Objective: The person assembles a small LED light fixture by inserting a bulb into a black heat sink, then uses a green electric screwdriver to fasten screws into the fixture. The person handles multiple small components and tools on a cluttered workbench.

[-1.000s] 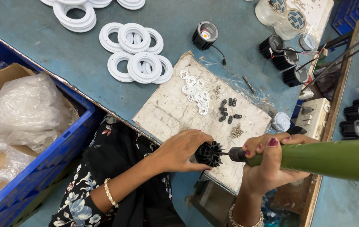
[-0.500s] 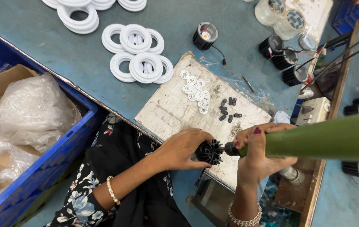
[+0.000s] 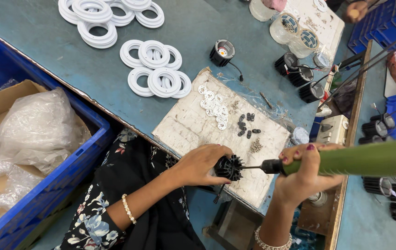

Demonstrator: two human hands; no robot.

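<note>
left hand (image 3: 201, 163) fingers clamped on black finned round housing (image 3: 229, 167) | right hand (image 3: 305, 172) fingers wrapped round green powered screwdriver (image 3: 346, 161), bit at housing | looks mid-fastening, loose black screws (image 3: 248, 125) unused on surface

A blue-grey worktable (image 3: 68, 60) (scuffed, evenly lit) stands beside a blue crate (image 3: 75, 159) lined with cardboard.

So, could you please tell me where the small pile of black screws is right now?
In the head view, the black screws lie on the white work board, just right of the small white washers and above the finned black part.
</note>
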